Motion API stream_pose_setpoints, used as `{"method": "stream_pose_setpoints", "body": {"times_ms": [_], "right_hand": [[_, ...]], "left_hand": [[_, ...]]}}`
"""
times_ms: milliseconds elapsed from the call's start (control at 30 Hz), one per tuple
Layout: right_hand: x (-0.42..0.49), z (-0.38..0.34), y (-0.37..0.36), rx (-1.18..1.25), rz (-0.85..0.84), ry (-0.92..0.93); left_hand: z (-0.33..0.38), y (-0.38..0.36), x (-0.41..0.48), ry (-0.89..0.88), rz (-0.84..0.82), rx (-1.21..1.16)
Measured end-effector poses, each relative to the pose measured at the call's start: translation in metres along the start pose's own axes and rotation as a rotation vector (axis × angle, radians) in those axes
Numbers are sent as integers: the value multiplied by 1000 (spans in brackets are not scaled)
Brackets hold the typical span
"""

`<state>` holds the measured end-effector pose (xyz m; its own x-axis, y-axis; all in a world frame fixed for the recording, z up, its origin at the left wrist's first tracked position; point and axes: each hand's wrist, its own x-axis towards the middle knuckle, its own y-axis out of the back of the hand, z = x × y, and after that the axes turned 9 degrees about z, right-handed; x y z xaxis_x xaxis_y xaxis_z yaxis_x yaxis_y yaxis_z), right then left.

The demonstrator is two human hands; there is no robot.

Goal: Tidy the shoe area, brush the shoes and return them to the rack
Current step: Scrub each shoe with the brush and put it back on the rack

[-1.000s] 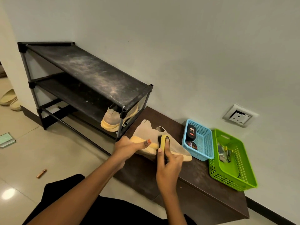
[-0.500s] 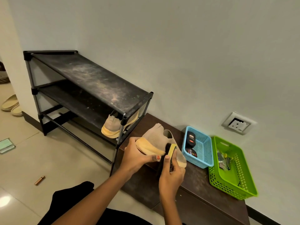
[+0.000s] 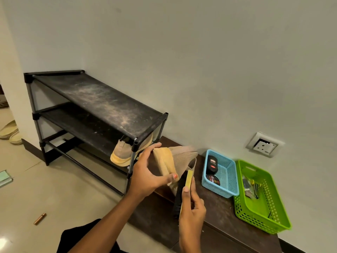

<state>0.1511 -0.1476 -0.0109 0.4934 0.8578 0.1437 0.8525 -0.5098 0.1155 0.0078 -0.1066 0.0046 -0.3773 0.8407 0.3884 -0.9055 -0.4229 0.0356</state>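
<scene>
My left hand [image 3: 145,175] grips a beige shoe [image 3: 179,157] with a yellow sole, tilted so the sole faces me, held above a low dark wooden bench [image 3: 218,207]. My right hand [image 3: 191,212] holds a yellow-backed shoe brush [image 3: 185,187] with black bristles, its tip against the shoe's lower side. The matching beige shoe [image 3: 122,154] sits on the middle shelf of the dusty black shoe rack [image 3: 102,105], at its right end, partly hidden by the rack's post.
A blue basket [image 3: 231,172] holding shoe polish containers and a green basket [image 3: 264,214] with small tools stand on the bench to the right. A wall socket [image 3: 263,146] is above them. Slippers [image 3: 10,133] lie far left; a small copper tube [image 3: 39,218] is on the floor.
The shoe has been turned in my left hand so its yellow sole faces me and stands more upright. The brush slid down to the shoe's lower edge. The view shifted downward.
</scene>
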Motion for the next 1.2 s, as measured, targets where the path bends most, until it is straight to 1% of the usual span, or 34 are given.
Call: {"method": "stream_pose_setpoints", "body": {"times_ms": [100,167,233,267,300,333,433,500,567,600,667,733,867,900,1000,1067,1167,1200], "right_hand": [[-3,-2,1,-8,-38,7],[-4,0,3,-30,-67,33],[-3,-1,7,-61,-101,41],[-1,-2,12,-78,-114,72],[2,-5,20,-100,-114,147],[5,-9,30,-134,-102,282],[14,-38,66,-281,-65,771],[14,-64,81,-416,-147,1051],[16,-86,83,-605,-287,1309],[18,-93,81,-704,-346,1419],[24,-98,77,-830,-388,1578],[33,-101,71,-828,-355,1592],[53,-116,49,-844,-217,1443],[49,-114,47,-842,-210,1409],[12,-86,56,-797,-267,1317],[-1,-74,60,-754,-240,1271],[17,-96,34,-773,-68,1183],[21,-105,24,-786,-37,1156]], "left_hand": [[0,-4,0,32,-162,-21],[-2,-5,3,28,-236,-53],[-2,-1,6,12,-274,-31],[-1,1,7,-8,-277,-6],[-1,2,8,-24,-270,11],[0,2,9,-31,-255,17],[3,0,7,-33,-223,22],[8,-4,6,-33,-253,20],[13,-7,4,-53,-310,13],[15,-8,2,-67,-334,11],[20,-10,-4,-79,-349,-11],[25,-12,-8,-73,-350,-21],[24,-16,-9,-102,-301,-47],[23,-15,-7,-98,-293,-49],[26,-14,-6,-59,-265,-50],[28,-17,-7,-56,-244,-38],[24,-22,-10,-101,-294,-22],[23,-21,-10,-109,-297,-22]]}}
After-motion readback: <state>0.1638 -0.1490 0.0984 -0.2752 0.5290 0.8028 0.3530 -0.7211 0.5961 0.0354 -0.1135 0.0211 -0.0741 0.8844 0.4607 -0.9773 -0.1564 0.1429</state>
